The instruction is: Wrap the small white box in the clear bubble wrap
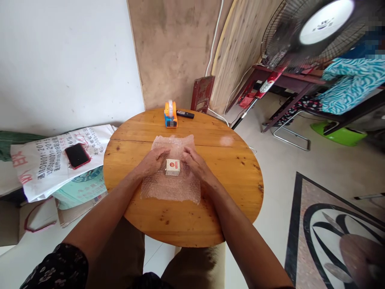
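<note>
A small cream box with red print rests on a sheet of bubble wrap, near its middle. The sheet lies spread over the round wooden table. My left hand is on the wrap just left of the box, its fingers pointing inward beyond the box's far edge. On the other side, my right hand is on the wrap, with thumb and fingers slightly bent and apart. Neither hand touches the box. Whether the fingertips pinch any of the film is hard to make out.
An orange and blue tape dispenser and a black object sit at the far edge of the wooden table. A phone lies on printed sacks at left. A standing fan and a seated person are at right.
</note>
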`<state>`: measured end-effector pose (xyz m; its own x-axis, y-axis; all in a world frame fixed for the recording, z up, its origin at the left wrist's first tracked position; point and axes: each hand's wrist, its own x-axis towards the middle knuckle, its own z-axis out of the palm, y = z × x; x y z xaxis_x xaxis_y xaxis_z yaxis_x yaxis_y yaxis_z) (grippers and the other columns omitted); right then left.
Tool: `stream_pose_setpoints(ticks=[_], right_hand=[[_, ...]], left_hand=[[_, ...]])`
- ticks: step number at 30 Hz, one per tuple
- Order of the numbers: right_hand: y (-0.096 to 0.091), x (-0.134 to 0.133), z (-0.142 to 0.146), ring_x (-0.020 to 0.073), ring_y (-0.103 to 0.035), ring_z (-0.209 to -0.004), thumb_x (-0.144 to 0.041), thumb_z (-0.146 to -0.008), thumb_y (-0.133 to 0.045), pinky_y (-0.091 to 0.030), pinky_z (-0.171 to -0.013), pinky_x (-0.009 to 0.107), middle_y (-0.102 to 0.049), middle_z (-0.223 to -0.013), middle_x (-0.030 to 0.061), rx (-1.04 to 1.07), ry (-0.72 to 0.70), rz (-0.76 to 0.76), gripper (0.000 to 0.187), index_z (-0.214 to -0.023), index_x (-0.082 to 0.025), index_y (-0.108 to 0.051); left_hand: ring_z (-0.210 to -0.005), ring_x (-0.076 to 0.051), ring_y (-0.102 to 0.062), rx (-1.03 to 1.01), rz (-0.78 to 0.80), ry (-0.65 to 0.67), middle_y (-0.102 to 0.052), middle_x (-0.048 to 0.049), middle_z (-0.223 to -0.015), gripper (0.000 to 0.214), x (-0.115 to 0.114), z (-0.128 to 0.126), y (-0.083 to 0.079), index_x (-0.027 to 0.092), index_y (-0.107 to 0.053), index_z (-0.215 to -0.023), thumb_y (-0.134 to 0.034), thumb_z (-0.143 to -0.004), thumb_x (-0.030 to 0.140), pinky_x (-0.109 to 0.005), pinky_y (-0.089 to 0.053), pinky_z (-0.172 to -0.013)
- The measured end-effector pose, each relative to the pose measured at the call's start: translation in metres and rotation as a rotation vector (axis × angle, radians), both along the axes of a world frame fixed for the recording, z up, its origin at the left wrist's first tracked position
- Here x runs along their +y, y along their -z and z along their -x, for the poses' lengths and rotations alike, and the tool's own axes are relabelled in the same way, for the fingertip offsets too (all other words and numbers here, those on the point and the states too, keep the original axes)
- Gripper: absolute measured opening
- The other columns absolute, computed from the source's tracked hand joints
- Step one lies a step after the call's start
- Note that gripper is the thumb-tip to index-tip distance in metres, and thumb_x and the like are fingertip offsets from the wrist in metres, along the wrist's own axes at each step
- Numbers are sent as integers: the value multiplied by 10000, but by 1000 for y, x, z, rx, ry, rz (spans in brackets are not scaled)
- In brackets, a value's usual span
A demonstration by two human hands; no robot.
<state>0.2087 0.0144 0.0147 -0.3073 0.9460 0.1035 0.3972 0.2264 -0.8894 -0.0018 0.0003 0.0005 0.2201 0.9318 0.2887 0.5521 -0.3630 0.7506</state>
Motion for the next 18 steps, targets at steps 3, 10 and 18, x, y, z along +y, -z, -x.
stream_pose_setpoints(ticks=[3,10,18], right_hand=[[0,10,-4,182,-627,-812,-433,-828,-578,-492,-626,287,-642,-1014,59,291,202,266,336,-1084,-217,-553],[-6,15,-17,159,-637,-782,-279,-755,-698,-524,-583,254,-646,-911,43,680,220,470,183,-852,-209,-558],[-6,14,-16,158,-636,-752,-257,-738,-709,-532,-569,256,-639,-838,30,700,239,461,194,-838,-216,-548]], left_hand=[[-1129,-237,-636,6,-4,-1,-706,-97,-1198,341,0,0,-1,166,-689,-1118,-437,-906,254,-437,-467,-1041],[-1124,-225,-643,0,2,-18,-712,-86,-1192,334,0,0,-1,172,-691,-1106,-449,-884,230,-420,-472,-1037],[-1045,-225,-669,-33,1,-131,-733,-59,-1121,428,-4,3,-11,149,-681,-1127,-426,-784,133,-390,-521,-965]])
